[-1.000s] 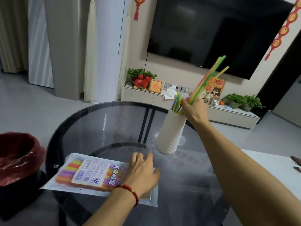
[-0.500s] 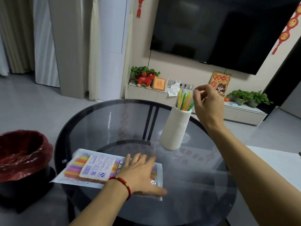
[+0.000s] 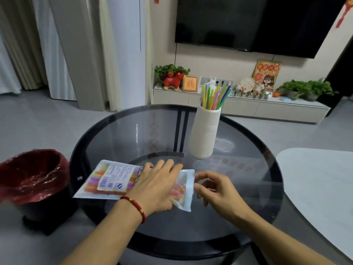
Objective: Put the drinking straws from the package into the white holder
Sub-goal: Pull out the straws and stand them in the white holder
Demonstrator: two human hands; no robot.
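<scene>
A clear plastic package (image 3: 112,181) of coloured drinking straws lies flat on the round glass table (image 3: 248,169), near its front left. My left hand (image 3: 158,186) presses down on the package's right half, palm flat, fingers spread. My right hand (image 3: 215,188) is at the package's open right end, thumb and fingers pinching its white edge. The white ribbed holder (image 3: 205,133) stands upright farther back on the table. Several coloured straws (image 3: 214,96) stick out of its top.
A bin lined with a red bag (image 3: 32,178) stands on the floor left of the table. A white tabletop (image 3: 321,180) adjoins on the right. Beyond are a low TV cabinet (image 3: 248,108) with plants and ornaments, and a wall-mounted television (image 3: 257,22).
My right hand released a bunch of straws into the holder, then came down to the package's open end. My left hand stayed on the package and shifted slightly right.
</scene>
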